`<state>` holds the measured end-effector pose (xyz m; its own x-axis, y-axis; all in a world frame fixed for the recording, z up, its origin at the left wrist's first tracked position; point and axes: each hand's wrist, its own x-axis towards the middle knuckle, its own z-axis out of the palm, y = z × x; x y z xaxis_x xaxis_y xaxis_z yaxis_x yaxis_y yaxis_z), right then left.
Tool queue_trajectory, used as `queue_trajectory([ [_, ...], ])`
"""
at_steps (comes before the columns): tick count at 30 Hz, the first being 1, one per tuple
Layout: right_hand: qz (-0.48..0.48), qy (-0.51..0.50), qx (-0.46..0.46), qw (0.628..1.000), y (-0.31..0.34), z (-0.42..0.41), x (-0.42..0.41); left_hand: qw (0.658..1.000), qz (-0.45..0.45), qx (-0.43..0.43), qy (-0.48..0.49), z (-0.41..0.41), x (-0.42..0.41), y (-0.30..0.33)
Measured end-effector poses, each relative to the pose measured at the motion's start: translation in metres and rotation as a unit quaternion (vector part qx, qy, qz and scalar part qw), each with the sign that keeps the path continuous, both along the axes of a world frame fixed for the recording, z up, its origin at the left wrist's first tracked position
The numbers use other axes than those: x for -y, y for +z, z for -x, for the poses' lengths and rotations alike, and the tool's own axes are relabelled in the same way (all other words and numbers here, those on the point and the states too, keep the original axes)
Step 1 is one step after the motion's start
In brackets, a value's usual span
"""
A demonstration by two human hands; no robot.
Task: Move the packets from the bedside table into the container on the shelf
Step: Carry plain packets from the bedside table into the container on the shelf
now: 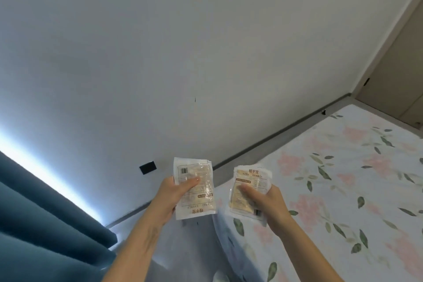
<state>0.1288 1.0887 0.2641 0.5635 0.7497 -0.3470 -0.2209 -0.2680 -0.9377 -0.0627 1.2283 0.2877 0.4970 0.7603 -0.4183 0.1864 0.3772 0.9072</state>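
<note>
I hold one packet in each hand, raised in front of a white wall. My left hand [172, 197] grips a white and tan packet [201, 199] with its thumb across the front. My right hand [267, 201] grips a second packet of the same kind [248, 181], thumb pressed on its face. Both packets are flat, with printed labels and a barcode. The bedside table, the shelf and the container are out of view.
A bed with a floral sheet [343, 185] fills the right side, its grey headboard edge [274, 137] along the wall. A teal curtain [41, 224] hangs at the lower left. A black wall socket [148, 167] sits low on the wall. A door [398, 71] stands at the far right.
</note>
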Motion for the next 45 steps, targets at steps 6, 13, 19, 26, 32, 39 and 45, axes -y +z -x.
queue_trajectory([
  [6, 0.011, -0.006, 0.01, 1.0, 0.016, -0.055, -0.127, 1.0, 0.01, -0.011, -0.017, -0.056, -0.127, 0.021],
  [13, -0.011, -0.076, -0.022, 0.997, 0.015, -0.107, -0.25, 0.997, -0.002, -0.019, -0.068, -0.109, -0.27, 0.022],
  [19, -0.016, -0.176, -0.042, 0.983, 0.001, -0.144, -0.309, 0.986, 0.013, -0.026, -0.163, -0.171, -0.353, 0.007],
  [26, 0.005, -0.245, -0.009, 0.969, 0.007, -0.206, -0.337, 0.961, 0.004, -0.031, -0.276, -0.283, -0.406, 0.007],
  [32, 0.019, -0.3, 0.008, 0.954, -0.001, -0.307, -0.355, 0.944, 0.01, -0.025, -0.33, -0.414, -0.431, 0.002],
  [39, 0.013, -0.364, 0.002, 0.931, -0.002, -0.495, -0.371, 0.923, 0.001, -0.022, -0.385, -0.631, -0.453, 0.007],
  [45, 0.012, -0.387, 0.007, 0.922, 0.025, -0.639, -0.365, 0.915, 0.007, 0.001, -0.404, -0.8, -0.455, 0.032],
])
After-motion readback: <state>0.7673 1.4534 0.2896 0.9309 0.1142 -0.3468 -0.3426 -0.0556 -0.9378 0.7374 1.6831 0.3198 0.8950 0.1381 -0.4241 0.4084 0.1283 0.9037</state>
